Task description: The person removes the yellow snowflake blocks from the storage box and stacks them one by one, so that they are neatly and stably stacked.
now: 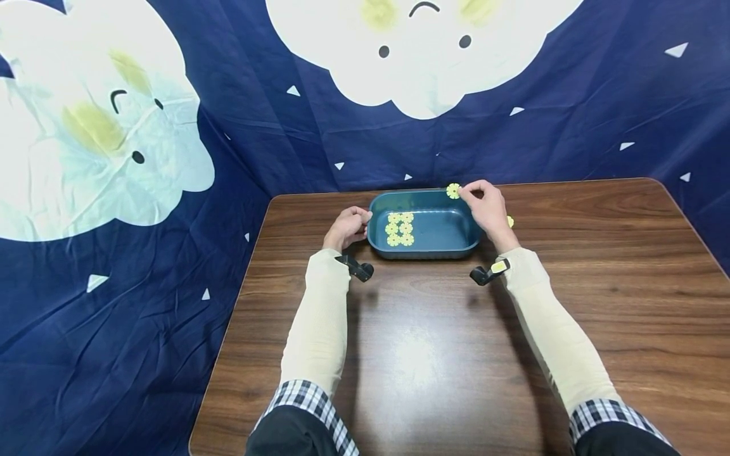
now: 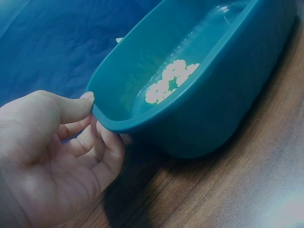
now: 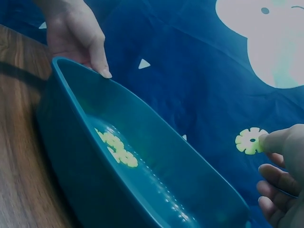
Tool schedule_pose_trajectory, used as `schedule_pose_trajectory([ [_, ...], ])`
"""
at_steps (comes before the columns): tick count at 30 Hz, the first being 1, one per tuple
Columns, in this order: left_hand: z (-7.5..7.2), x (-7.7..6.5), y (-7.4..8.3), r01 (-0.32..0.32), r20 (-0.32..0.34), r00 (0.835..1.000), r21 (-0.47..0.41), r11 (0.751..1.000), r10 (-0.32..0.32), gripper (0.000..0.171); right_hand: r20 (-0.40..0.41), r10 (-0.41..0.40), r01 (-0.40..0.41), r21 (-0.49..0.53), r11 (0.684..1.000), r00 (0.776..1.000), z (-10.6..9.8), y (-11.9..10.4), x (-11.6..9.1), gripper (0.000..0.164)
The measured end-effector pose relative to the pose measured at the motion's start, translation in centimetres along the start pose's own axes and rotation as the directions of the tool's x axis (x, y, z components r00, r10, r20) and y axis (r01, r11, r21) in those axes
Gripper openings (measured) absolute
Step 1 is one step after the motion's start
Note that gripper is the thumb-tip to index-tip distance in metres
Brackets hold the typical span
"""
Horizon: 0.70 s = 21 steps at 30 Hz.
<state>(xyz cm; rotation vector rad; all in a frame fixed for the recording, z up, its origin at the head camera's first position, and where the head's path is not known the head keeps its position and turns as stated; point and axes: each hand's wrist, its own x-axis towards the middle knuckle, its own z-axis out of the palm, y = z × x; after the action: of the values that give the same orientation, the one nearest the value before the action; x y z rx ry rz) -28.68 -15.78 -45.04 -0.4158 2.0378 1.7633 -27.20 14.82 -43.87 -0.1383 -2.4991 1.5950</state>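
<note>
A teal oval plastic basin [image 1: 439, 247] stands near the table's far edge. Several yellow flower-shaped pieces [image 1: 400, 228] lie in two columns on the left part of its floor. My left hand [image 1: 348, 227] grips the basin's left end, thumb on the rim and fingers under it, as the left wrist view shows. Above the basin's far right rim, my right hand [image 1: 486, 206] pinches one yellow flower-shaped piece [image 3: 250, 141] between thumb and fingertips. That piece has notched petals and a hole in its centre. Another yellow piece [image 1: 510, 221] shows partly behind my right hand.
The brown wood-grain table [image 1: 616, 266] extends right of the basin and toward me. A dark blue cloth [image 1: 239, 120] with white clouds hangs behind the table and to its left. Black camera mounts [image 1: 359, 268] jut inward from both wrists.
</note>
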Motion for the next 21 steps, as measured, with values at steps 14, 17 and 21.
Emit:
schedule_pose_trajectory([
  [14, -0.1, 0.0, -0.1, 0.005, -0.004, 1.000, 0.021, 1.000, -0.005, 0.010, -0.069, 0.074, -0.072, 0.038, 0.997, 0.995, -1.9, 1.3, -0.2, 0.029],
  [17, 0.0, -0.1, 0.0, 0.004, -0.006, 1.000, 0.019, 1.000, -0.004, 0.010, -0.081, 0.081, -0.078, 0.040, 0.996, 0.993, -2.2, 1.6, -0.3, 0.031],
  [21, 0.0, -0.1, 0.0, 0.001, -0.005, 1.000, 0.016, 1.000, -0.001, 0.010, -0.088, 0.089, -0.086, 0.045, 0.995, 0.992, -2.8, 2.0, -0.4, 0.030],
])
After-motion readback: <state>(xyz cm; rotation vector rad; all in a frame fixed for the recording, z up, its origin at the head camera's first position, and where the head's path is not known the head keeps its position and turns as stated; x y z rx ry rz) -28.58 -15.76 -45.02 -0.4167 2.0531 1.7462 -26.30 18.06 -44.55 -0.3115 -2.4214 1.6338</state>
